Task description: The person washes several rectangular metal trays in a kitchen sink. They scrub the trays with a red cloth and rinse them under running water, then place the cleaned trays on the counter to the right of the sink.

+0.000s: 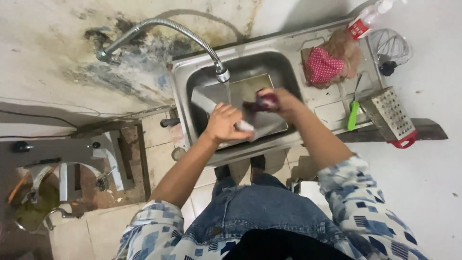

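Cleaver (226, 108) | step: you wash it under tap (222, 74) | left hand (222, 123) grips handle | right hand (281, 101) clutches purple scrubber (263, 102) | next: scrub blade, edge away.

Dim, soft lighting; moving hands blurred; wide-angle bending at the edges.

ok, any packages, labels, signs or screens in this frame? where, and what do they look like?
Spray bottle: lying at the sink's back right corner; clear body, white nozzle, red label with white print.
No signs, screens or other packages visible.
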